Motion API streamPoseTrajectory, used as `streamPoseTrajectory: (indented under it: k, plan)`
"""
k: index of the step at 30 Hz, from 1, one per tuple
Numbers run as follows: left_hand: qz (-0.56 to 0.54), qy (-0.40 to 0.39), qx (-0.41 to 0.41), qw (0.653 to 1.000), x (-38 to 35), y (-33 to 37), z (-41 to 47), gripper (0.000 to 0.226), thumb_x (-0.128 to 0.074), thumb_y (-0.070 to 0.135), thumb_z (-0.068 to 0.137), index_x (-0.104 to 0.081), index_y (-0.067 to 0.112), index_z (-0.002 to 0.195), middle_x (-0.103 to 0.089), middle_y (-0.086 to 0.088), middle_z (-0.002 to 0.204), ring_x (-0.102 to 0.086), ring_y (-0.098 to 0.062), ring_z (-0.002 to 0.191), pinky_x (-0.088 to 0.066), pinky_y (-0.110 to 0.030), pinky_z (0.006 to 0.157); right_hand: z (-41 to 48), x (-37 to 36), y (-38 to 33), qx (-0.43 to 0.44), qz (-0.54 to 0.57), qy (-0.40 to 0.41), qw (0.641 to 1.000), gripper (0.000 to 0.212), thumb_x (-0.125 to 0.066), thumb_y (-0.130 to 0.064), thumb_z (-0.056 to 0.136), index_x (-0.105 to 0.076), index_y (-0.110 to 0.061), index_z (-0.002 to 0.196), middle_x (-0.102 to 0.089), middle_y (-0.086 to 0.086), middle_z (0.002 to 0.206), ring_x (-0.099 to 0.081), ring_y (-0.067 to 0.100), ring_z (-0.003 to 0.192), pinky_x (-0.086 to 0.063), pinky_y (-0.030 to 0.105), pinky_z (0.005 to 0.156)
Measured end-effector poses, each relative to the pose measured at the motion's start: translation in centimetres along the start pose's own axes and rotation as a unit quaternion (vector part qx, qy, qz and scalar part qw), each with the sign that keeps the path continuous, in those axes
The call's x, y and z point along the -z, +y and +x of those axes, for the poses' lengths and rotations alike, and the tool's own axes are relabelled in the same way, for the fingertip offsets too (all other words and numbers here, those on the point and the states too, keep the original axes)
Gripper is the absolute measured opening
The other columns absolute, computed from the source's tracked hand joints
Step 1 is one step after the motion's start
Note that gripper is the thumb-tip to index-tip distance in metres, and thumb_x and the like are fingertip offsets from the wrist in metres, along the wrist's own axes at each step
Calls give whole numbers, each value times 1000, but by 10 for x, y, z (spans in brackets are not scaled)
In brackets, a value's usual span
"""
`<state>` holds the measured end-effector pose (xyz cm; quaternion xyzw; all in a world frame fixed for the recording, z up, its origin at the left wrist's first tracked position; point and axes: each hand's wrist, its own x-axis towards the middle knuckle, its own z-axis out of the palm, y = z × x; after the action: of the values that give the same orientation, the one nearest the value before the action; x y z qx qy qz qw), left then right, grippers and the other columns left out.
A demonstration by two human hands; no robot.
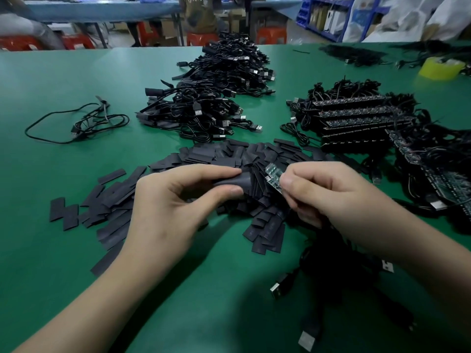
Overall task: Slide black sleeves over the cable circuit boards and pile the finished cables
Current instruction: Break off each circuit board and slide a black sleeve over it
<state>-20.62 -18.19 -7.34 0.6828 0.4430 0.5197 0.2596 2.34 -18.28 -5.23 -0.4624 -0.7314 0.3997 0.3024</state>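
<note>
My left hand [173, 200] pinches a black sleeve [237, 180] between thumb and fingers, its open end turned to the right. My right hand [328, 192] pinches a small green circuit board [274, 177] whose tip sits just at the sleeve's mouth. The board's black cable [321, 253] hangs below my right hand, with USB plugs [276, 289] lying on the green table [63, 80]. Under both hands spreads a heap of loose black sleeves [219, 154]. Behind it is a long pile of sleeved cables [216, 98].
Stacks of bare boards with cables [356, 121] fill the right side. A loose cable [84, 121] lies at the left. A yellow tape roll [441, 67] stands at the far right. Red stools and a person sit beyond the table's far edge.
</note>
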Motion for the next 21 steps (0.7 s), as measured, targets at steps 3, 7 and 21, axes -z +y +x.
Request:
streamPoseTrajectory:
  k: [3,7,21]
  plan:
    - [-8,0,6,1000,0,0,0,18,-78,34,74,-79,33,92,-78,16,82,-74,-12,72,-59,-32,66,-1,0,-2,5,-64,-28,998,43,-47,-52,97,-50,-19,69,-43,-6,57,-38,13,55,-34,43,56]
    - [-27,-13,8,1000,-2,0,-1,20,-78,33,73,-79,29,92,-78,12,83,-71,-16,67,-57,-32,59,-2,0,-4,12,-82,-49,995,43,-46,-53,97,-49,-18,71,-41,-7,60,-36,7,55,-31,40,56]
    - [16,-133,-29,991,6,-5,4,25,-84,34,74,-80,26,97,-77,11,87,-68,0,75,-49,-12,71,-3,7,-6,-11,-103,-119,988,40,-48,-56,95,-54,-25,71,-41,-3,61,-37,19,56,-36,50,55]
